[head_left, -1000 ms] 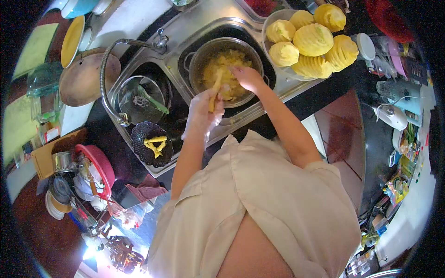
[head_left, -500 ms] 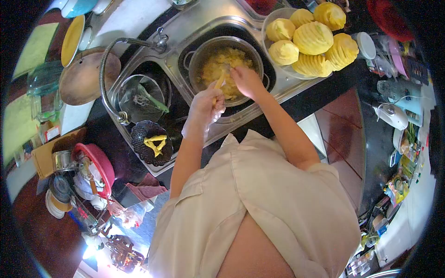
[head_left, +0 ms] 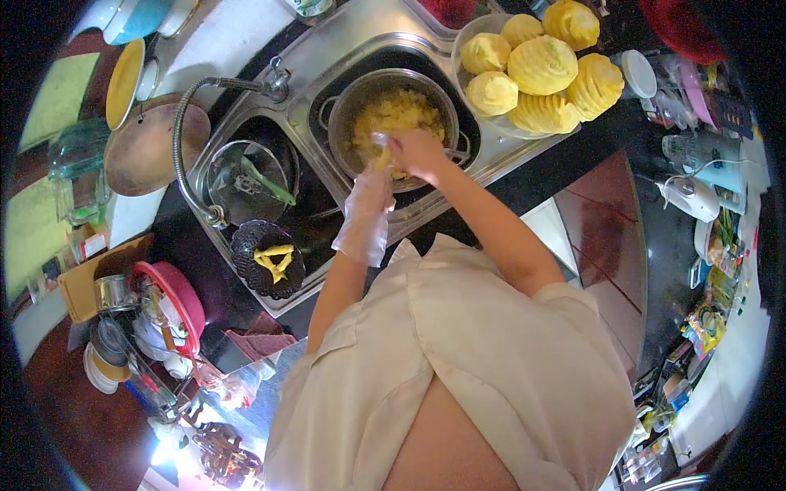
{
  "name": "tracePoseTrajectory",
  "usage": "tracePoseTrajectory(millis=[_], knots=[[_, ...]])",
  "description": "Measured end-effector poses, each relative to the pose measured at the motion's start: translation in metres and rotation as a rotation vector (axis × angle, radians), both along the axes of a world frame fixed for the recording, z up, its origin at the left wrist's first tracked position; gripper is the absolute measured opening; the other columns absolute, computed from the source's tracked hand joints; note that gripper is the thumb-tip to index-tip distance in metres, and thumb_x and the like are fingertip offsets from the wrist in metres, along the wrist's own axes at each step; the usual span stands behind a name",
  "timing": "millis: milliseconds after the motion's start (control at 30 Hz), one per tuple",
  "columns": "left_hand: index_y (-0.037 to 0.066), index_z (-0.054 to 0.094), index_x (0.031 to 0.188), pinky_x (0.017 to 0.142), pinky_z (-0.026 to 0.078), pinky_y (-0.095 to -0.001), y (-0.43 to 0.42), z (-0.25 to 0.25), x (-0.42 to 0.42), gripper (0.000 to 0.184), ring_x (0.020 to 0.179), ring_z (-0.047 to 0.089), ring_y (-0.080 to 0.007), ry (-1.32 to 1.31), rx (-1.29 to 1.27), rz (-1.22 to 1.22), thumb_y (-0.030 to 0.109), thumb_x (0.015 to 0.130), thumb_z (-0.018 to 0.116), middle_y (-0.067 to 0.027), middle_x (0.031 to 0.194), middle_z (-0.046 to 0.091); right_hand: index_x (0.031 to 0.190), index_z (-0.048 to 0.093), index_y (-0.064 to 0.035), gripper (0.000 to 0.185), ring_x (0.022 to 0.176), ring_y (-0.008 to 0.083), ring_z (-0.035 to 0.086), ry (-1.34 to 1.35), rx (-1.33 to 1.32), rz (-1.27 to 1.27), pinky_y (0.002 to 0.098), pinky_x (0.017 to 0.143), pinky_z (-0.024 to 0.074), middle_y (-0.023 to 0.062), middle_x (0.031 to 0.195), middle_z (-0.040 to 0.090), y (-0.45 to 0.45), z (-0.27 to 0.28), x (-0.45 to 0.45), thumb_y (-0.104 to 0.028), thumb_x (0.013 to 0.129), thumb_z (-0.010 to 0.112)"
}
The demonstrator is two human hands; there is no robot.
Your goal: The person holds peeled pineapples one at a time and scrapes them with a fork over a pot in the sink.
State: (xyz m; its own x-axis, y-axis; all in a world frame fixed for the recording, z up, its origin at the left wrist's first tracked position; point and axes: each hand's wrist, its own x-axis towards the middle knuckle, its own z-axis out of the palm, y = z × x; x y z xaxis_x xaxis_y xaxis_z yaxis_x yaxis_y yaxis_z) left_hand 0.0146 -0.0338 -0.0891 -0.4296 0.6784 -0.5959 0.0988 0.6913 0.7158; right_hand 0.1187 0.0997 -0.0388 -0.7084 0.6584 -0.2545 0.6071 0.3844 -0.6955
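A large metal pot (head_left: 337, 135) sits in the sink, with chopped yellow pineapple (head_left: 401, 106) inside. My left hand (head_left: 368, 196), in a clear plastic glove, is closed around a slim yellow pineapple core (head_left: 381, 159) over the pot's near rim. Against its upper end is my right hand (head_left: 416, 154), bare, with its fingers curled; what they grip is hidden. Several peeled pineapples (head_left: 542, 65) with spiral grooves fill a clear bowl at the sink's right. In a dark ridged bowl (head_left: 246, 237) on the left lie yellow core strips (head_left: 274, 262).
A flexible faucet (head_left: 182, 135) arches over the left basin, which holds a clear bowl (head_left: 225, 192) with a green-handled tool (head_left: 266, 180). A round wooden board (head_left: 155, 151) leans farther left. Below it stands a pink basin (head_left: 188, 299) of dishes. A white mixer (head_left: 692, 198) lies right.
My left hand has tipped more upright, and its glove cuff now shows. My right hand has moved down and left, meeting the left fingers. The view has shifted slightly.
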Motion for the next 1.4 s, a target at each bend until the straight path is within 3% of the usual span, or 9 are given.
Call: tracePoseTrajectory(millis=[67, 233, 400, 533, 833, 967, 1033, 1267, 1400], knots=[[0.013, 0.056, 0.107, 0.038, 0.031, -0.0266, -0.003, 0.001, -0.004, 0.022, 0.044, 0.039, -0.0090, 0.016, 0.181, -0.113, 0.025, 0.090, 0.050, 0.0024, 0.061, 0.044, 0.092, 0.064, -0.0086, 0.027, 0.078, 0.0377, 0.060, -0.066, 0.047, 0.018, 0.0471, 0.068, 0.0472, 0.0178, 0.083, 0.064, 0.014, -0.018, 0.003, -0.030, 0.086, 0.049], [0.009, 0.062, 0.104, 0.038, 0.033, -0.0216, 0.017, 0.103, -0.002, 0.023, 0.046, 0.043, -0.0093, -0.908, 0.121, 0.460, 0.021, 0.086, 0.052, -0.0007, 0.064, 0.050, 0.098, 0.063, -0.0070, 0.034, 0.077, 0.0379, 0.062, -0.138, 0.094, -0.044, 0.0475, 0.069, 0.0468, 0.0147, 0.084, 0.065, 0.025, -0.062, 0.001, -0.035, 0.088, 0.047], [0.003, 0.061, 0.104, 0.041, 0.034, -0.0196, 0.019, 0.112, 0.000, 0.028, 0.047, 0.043, -0.0089, -0.897, 0.100, 0.482, 0.022, 0.085, 0.056, -0.0013, 0.066, 0.050, 0.099, 0.063, -0.0034, 0.042, 0.063, 0.0179, 0.059, 0.242, -0.841, -0.265, 0.0324, 0.057, 0.0463, 0.0062, 0.081, 0.065, 0.032, -0.013, 0.006, -0.042, 0.084, 0.059], [0.000, 0.059, 0.102, 0.044, 0.038, -0.0218, 0.029, 0.109, 0.003, 0.025, 0.050, 0.046, -0.0103, -0.878, 0.189, 0.471, 0.018, 0.084, 0.056, -0.0023, 0.066, 0.051, 0.095, 0.063, -0.0030, 0.034, 0.062, 0.0101, 0.053, 0.361, -0.966, -0.236, 0.0254, 0.057, 0.0428, 0.0010, 0.078, 0.062, 0.029, -0.015, 0.005, -0.034, 0.082, 0.065], [0.004, 0.053, 0.080, 0.044, 0.037, -0.0253, 0.036, 0.100, 0.003, 0.008, 0.047, 0.046, -0.0137, -0.733, 0.217, 0.312, 0.012, 0.083, 0.055, -0.0036, 0.063, 0.048, 0.098, 0.063, -0.0092, 0.034, 0.083, 0.0389, 0.060, 0.019, -0.129, 0.135, 0.0478, 0.074, 0.0477, 0.0161, 0.091, 0.064, 0.009, 0.024, 0.008, -0.036, 0.088, 0.045], [0.009, 0.051, 0.079, 0.036, 0.032, -0.0263, 0.033, 0.088, -0.001, 0.010, 0.040, 0.038, -0.0142, -0.636, -0.071, 0.423, 0.017, 0.084, 0.054, -0.0007, 0.053, 0.043, 0.097, 0.062, -0.0087, 0.033, 0.082, 0.0377, 0.061, 0.070, -0.011, 0.169, 0.0487, 0.072, 0.0476, 0.0155, 0.090, 0.064, -0.002, 0.011, 0.006, -0.036, 0.087, 0.046], [0.010, 0.050, 0.073, 0.035, 0.029, -0.0262, 0.019, 0.070, 0.001, 0.017, 0.038, 0.037, -0.0134, -0.020, 0.128, -0.116, 0.021, 0.085, 0.054, 0.0018, 0.049, 0.039, 0.094, 0.063, -0.0089, 0.032, 0.082, 0.0378, 0.060, 0.050, -0.019, 0.155, 0.0485, 0.072, 0.0475, 0.0156, 0.088, 0.064, -0.003, 0.009, 0.006, -0.036, 0.088, 0.046], [0.010, 0.053, 0.086, 0.044, 0.039, -0.0303, 0.006, -0.003, -0.015, 0.014, 0.047, 0.048, -0.0157, -0.578, 0.273, 0.278, 0.021, 0.081, 0.061, -0.0032, 0.058, 0.044, 0.090, 0.063, -0.0082, 0.030, 0.081, 0.0372, 0.061, 0.128, 0.052, 0.055, 0.0483, 0.069, 0.0477, 0.0150, 0.086, 0.064, -0.014, -0.004, -0.004, -0.032, 0.089, 0.045], [0.013, 0.055, 0.095, 0.043, 0.041, -0.0305, 0.025, 0.082, 0.003, 0.015, 0.051, 0.050, -0.0139, -0.742, 0.031, 0.520, 0.023, 0.084, 0.059, -0.0007, 0.065, 0.048, 0.092, 0.063, -0.0084, 0.029, 0.079, 0.0382, 0.061, 0.074, 0.030, 0.020, 0.0489, 0.069, 0.0480, 0.0166, 0.086, 0.064, 0.001, -0.010, -0.002, -0.032, 0.088, 0.047]])
